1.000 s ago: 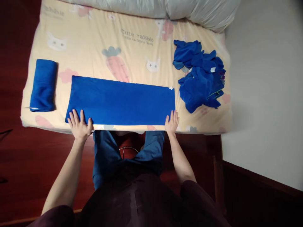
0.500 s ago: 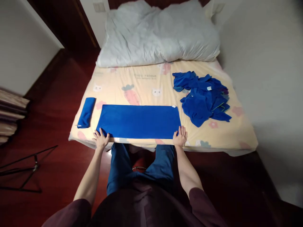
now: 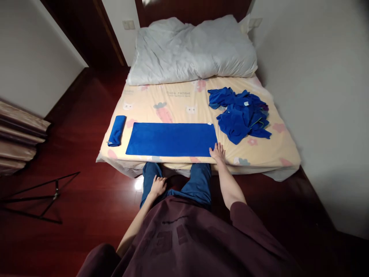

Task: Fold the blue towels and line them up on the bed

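A long blue towel [image 3: 171, 139], folded flat, lies along the near edge of the bed [image 3: 259, 154]. My right hand [image 3: 218, 152] rests open and flat at the towel's near right corner. My left hand [image 3: 158, 186] is off the bed, lying open on my left thigh in blue trousers. A rolled blue towel [image 3: 117, 130] sits to the left of the flat one. A heap of crumpled blue towels [image 3: 240, 114] lies on the bed's right side.
A grey-white duvet [image 3: 191, 50] is bunched at the head of the bed. White wall runs along the right. Dark red wood floor surrounds the bed, with a black tripod stand [image 3: 37, 196] on the floor at left and stacked boards [image 3: 20, 138] at the far left.
My left hand has come off the towel's near left corner and dropped to my thigh. The view has pulled back and up, showing the whole bed. My right hand stays at the corner.
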Demonstrator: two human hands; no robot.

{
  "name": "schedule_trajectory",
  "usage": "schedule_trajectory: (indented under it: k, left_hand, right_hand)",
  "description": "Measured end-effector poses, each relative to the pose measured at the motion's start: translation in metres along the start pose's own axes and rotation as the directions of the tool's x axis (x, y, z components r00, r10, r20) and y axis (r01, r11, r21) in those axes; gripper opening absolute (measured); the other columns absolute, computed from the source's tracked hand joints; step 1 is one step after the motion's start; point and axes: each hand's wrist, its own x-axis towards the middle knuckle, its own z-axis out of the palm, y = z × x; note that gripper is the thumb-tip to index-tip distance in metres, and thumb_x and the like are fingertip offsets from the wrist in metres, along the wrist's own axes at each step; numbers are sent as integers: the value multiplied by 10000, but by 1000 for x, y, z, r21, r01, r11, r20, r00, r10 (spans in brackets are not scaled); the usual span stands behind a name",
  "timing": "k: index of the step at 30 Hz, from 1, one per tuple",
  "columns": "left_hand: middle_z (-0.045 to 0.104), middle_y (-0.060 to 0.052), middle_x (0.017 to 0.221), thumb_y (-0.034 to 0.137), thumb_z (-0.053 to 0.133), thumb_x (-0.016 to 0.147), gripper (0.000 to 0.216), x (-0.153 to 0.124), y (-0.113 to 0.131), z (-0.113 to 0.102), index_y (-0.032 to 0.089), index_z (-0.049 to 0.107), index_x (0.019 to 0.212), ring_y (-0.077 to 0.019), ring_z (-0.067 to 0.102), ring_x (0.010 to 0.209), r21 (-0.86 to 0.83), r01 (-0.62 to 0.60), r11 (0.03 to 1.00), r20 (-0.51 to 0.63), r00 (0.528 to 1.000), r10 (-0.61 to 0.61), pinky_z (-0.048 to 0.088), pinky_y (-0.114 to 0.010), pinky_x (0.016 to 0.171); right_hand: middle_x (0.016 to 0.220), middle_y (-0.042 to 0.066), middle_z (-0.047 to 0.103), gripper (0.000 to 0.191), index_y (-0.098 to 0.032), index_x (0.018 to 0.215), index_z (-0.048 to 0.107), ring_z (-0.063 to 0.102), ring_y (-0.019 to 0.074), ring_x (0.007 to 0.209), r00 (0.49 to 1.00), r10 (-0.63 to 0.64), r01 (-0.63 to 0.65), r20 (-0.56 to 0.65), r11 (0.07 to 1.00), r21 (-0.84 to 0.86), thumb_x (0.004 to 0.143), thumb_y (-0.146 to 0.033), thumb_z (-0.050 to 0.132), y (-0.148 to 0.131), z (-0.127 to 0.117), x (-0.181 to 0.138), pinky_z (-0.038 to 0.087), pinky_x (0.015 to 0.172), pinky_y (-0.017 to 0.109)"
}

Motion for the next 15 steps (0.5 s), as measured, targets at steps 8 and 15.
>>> schedule_trajectory:
  k: [8, 15]
  left_hand:
    - [748, -99, 910, 226, 645, 853, 286, 27, 22, 25, 158, 665, 1130, -187, 709, 777, -741, 200, 641, 124, 979, -163, 556, -331, 858]
    - [718, -148, 1141, 169, 601, 921, 231, 68, 62, 25, 132, 628, 1147, -151, 726, 852, -964, 260, 57, 228, 917, -327, 570, -307, 906]
  right_hand:
    - [1342, 145, 653, 365, -201, 1122, 734, 493, 291, 1379, 879, -453, 472, -150, 869, 145, 966, -263, 410, -1, 57, -220, 335, 1171, 550]
    - [988, 49, 780, 284, -236, 952, 757, 711, 205, 966, 851, -526, 509, -5, 822, 256, 957, -229, 473, -4, 59, -255, 366, 1142, 477]
